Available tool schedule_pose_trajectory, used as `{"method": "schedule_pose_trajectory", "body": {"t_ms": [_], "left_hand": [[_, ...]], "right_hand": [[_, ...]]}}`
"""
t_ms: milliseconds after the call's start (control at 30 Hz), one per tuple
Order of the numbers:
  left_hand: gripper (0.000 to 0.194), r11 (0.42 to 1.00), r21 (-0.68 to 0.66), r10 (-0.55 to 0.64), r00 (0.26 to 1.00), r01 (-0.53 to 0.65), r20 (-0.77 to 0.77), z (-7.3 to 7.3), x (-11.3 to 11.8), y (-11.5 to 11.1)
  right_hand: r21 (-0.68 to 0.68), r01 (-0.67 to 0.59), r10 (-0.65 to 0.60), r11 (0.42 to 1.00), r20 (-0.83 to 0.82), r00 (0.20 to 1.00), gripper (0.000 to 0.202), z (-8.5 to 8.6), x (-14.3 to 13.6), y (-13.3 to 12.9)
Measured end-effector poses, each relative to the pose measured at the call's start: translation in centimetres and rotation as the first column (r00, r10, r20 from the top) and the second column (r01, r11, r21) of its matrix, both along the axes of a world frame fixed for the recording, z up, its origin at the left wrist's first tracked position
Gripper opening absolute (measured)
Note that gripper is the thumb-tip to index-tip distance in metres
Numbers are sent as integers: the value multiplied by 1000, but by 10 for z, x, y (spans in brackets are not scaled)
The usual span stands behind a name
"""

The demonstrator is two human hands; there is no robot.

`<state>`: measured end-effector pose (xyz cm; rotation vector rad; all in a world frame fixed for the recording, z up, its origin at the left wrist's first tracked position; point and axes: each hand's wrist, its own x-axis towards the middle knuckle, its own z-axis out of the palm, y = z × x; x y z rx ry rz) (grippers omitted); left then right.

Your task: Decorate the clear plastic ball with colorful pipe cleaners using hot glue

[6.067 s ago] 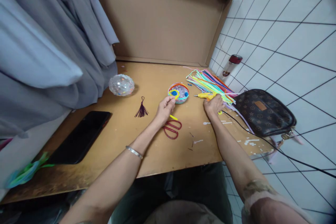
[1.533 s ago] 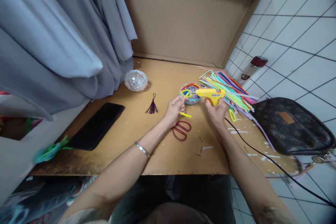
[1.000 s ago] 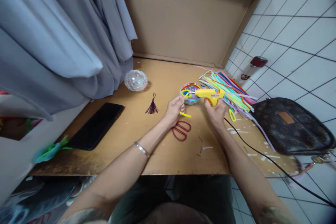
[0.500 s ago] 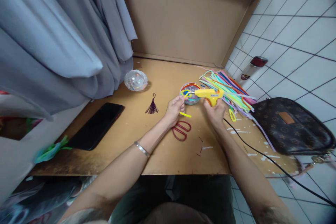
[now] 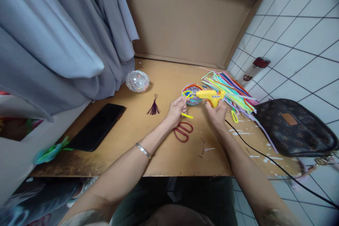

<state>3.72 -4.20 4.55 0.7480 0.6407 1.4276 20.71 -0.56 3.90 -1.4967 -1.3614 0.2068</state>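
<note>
My left hand (image 5: 177, 110) pinches a yellow pipe cleaner (image 5: 187, 116), its loose end sticking out below the fingers. The upper part of it curves into a loop by my fingertips. In my right hand (image 5: 217, 112) is a yellow hot glue gun (image 5: 212, 95), its nozzle pointing left at that loop. Behind the loop and nozzle sits a round clear bowl (image 5: 195, 103) with coloured bands, partly hidden by them. Red-handled scissors (image 5: 182, 137) lie just below my left hand, their blades hidden under it. A dark purple tassel (image 5: 153, 107) rests to the left.
Many coloured pipe cleaners (image 5: 225, 84) are heaped at the right, near a brown patterned bag (image 5: 299, 130) and a red-capped bottle (image 5: 255, 69). The gun's black cord (image 5: 262, 155) trails right. A clear faceted ball (image 5: 137, 81) and a black phone (image 5: 96, 128) lie left. Cardboard (image 5: 190, 17) stands behind.
</note>
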Motion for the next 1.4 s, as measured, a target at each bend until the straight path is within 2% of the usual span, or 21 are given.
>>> {"method": "schedule_pose_trajectory", "body": {"t_ms": [233,533,767,1033,1167,1400], "left_hand": [[40,1000,10,-23,1000,23,-10,0,-1,0],[36,1000,3,-9,1000,9,9,1,0,-1],[36,1000,-1,-17,1000,17,10,2,0,-1],[40,1000,-3,-2,1000,2,-24,2,1,-1],[41,1000,1,-8,1000,8,-25,1,1,-2],[37,1000,-16,7,999,-8,-47,2,0,-2]], "right_hand": [[2,26,-26,1000,15,1000,26,2,2,1],[-22,-25,25,999,-15,1000,25,-2,0,2],[19,11,-11,1000,0,1000,26,-2,3,3],[-32,6,-6,999,0,1000,23,1,-2,-2],[-2,50,-50,999,27,998,23,3,1,0],[-13,220,-218,975,65,974,33,8,23,10]]}}
